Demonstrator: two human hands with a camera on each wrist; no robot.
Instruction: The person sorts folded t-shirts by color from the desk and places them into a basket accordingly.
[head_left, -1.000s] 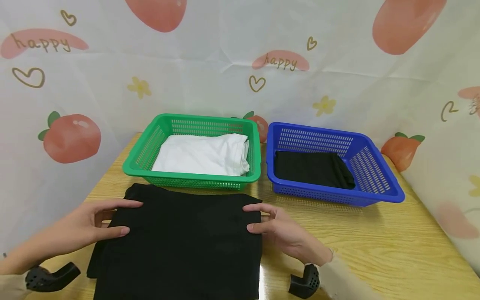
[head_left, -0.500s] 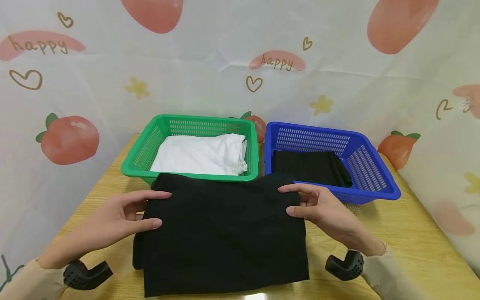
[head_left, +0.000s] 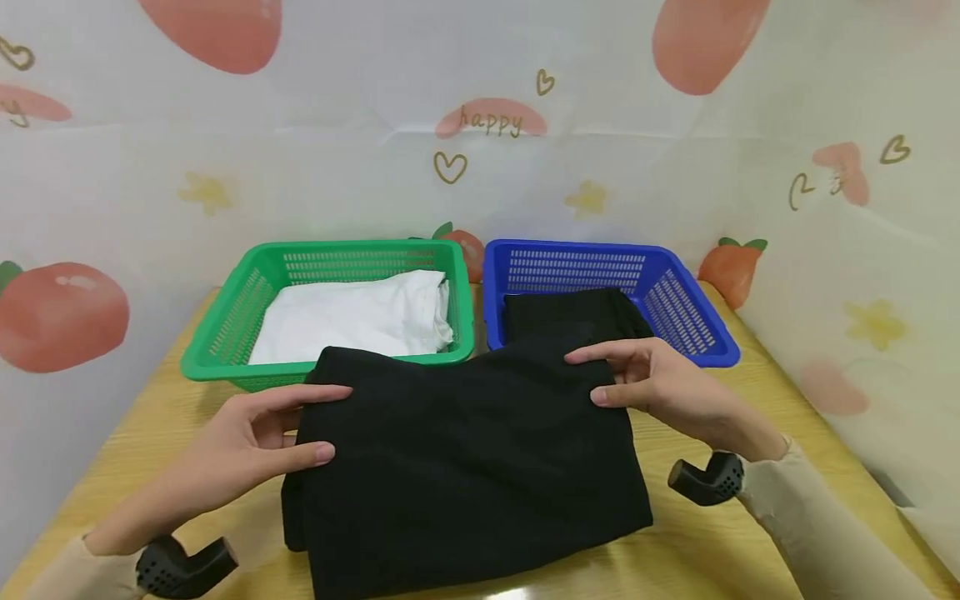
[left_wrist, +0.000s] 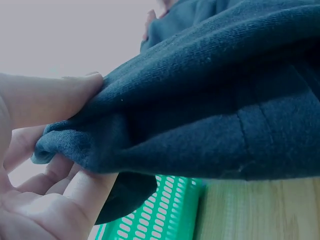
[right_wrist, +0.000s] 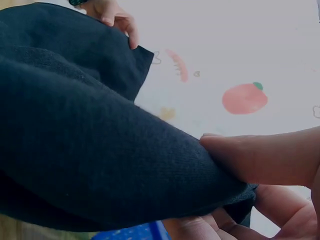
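Observation:
A folded black cloth garment (head_left: 465, 467) hangs between my two hands above the table, its lower edge tilted up toward the right. My left hand (head_left: 247, 442) pinches its left side between thumb and fingers, and the left wrist view shows the thumb (left_wrist: 55, 97) on top of the gathered layers. On the opposite side my right hand (head_left: 667, 387) grips the cloth the same way, thumb (right_wrist: 265, 155) uppermost in the right wrist view. The garment's top right part overlaps the front of a blue basket (head_left: 705, 360), which holds another folded black cloth (head_left: 570, 310).
Left of the blue basket stands a green basket (head_left: 210, 372) with a folded white cloth (head_left: 352, 317) inside. Both rest at the back of a wooden table (head_left: 142, 467). A printed fabric backdrop (head_left: 337, 108) rises behind and along the sides.
Both hands have lifted the black garment off the table and carried it right and forward, toward the blue basket. The head view has turned right, so the baskets appear further left.

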